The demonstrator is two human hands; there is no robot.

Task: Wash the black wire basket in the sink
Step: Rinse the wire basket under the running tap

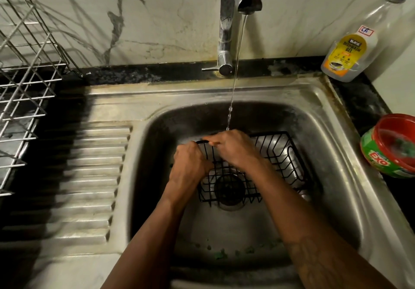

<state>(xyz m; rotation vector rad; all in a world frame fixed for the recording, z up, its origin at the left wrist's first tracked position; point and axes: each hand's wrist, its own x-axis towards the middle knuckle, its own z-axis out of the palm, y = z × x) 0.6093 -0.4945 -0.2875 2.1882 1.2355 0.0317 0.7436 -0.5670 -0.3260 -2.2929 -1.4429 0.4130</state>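
Down in the bowl of the sink (332, 118), black wire basket (280, 154), standing over the drain (229, 190), which shows through the floor grid. Left hand (190, 165) at the basket's near-left corner, fingers curled over the top wire of the left side, gripping it. Right hand (233, 147) just beside the left one, fingers folded round the far rim close to the far-left corner, gripping that wire too. Both forearms reaching in from the near edge, the right one crossing above the basket's middle. Right half of the basket free of the hands, its upright bars and floor grid plainly showing. Thin stream of water (235, 75) running from the tap (226, 30) and landing at the far side of the right hand, by the far rim. Small green flecks (220, 255) on the sink floor nearer the body. Ribbed drainboard (94, 176) to the left, with a steel wire dish rack (24, 75) beyond it on the counter. Dishwash gel bottle (350, 50) at the far-right corner of the counter, and a red tub (390, 147) with a green label on the right, well apart from the basket.
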